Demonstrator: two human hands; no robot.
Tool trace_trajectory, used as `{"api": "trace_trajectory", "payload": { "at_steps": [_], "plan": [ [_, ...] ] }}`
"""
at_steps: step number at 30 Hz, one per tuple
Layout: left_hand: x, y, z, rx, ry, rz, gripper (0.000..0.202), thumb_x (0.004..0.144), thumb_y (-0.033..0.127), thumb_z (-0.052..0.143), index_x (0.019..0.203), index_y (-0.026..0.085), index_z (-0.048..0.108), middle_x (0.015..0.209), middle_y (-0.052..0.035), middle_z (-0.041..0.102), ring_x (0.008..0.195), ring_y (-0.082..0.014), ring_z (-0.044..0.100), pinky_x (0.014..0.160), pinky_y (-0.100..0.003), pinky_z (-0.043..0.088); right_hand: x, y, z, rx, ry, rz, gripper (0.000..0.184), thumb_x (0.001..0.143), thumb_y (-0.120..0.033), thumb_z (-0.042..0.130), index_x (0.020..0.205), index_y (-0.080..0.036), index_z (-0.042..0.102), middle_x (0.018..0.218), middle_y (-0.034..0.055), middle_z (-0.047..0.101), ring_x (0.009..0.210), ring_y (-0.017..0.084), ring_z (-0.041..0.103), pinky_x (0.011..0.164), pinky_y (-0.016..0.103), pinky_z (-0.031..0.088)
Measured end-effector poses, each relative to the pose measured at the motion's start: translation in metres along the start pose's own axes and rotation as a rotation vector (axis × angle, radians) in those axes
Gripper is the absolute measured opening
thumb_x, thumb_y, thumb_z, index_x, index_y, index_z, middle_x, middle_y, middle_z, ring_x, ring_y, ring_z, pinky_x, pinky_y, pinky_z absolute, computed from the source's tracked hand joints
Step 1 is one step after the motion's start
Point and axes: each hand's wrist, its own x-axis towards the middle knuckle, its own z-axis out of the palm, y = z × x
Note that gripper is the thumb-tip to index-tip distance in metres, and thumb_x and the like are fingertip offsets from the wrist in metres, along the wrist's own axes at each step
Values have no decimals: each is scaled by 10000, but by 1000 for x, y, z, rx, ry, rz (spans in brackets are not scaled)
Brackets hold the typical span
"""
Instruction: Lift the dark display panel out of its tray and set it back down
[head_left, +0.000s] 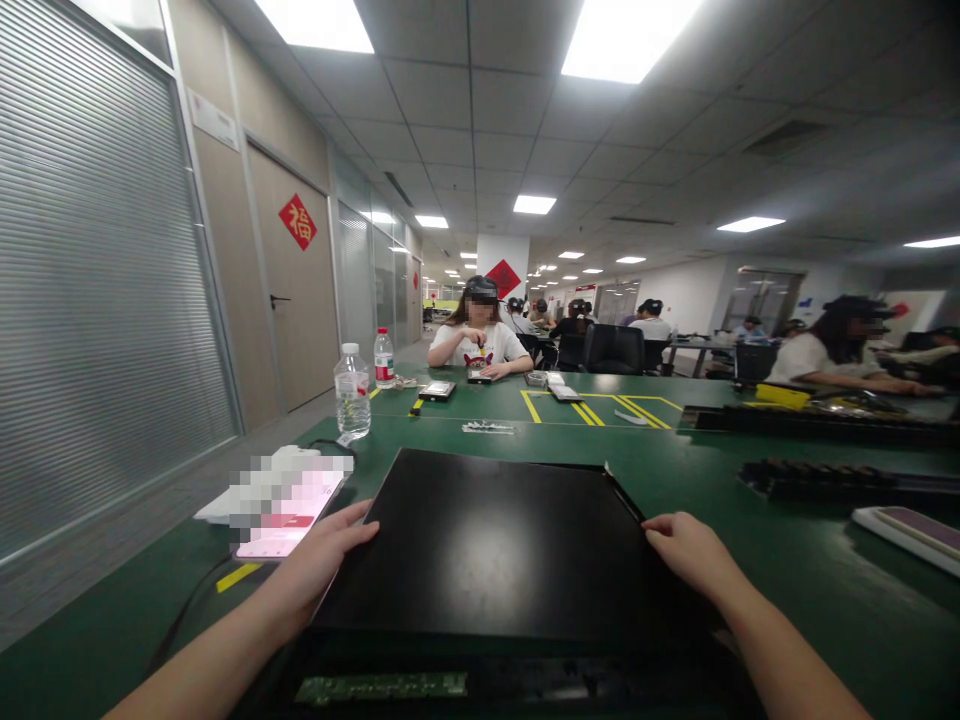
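Observation:
A large, flat black panel (502, 540) with a dull sheen lies in front of me over the green table. My left hand (337, 545) grips its left edge, thumb on top and the other fingers partly hidden beyond the edge. On the opposite side, my right hand (686, 545) pinches the right edge near the far corner, where a thin raised rim shows. Below the panel's near side, a dark housing holds a narrow green circuit board (382, 687). What lies under the panel is hidden.
Left of the panel are a lit phone (300, 515) and a white tissue (225, 500). Two bottles, a near one (352, 390) and a red-capped one (384, 358), stand farther off. Black strips (832, 480) lie right. A person (480, 335) works opposite with small drives.

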Motion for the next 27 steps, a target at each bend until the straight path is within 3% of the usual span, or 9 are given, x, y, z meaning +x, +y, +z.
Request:
{"api": "trace_trajectory", "payload": {
  "at_steps": [11,27],
  "plan": [
    [-3,9,-2,10,21,0,640,685,169,629,1281,170,398,857,-94,736,771,-276,686,689,-387,525,5,3,4,138,-22,89,363,607,-111,454,856,-200,703,920,27,696,878,177,616,745,239,431],
    [-8,5,1,-19,9,-31,646,687,189,628,1289,177,391,929,-97,722,807,-267,680,717,-380,519,6,15,12,209,-5,94,341,594,-106,472,814,-209,711,898,33,698,875,182,618,783,253,433]
  ]
}}
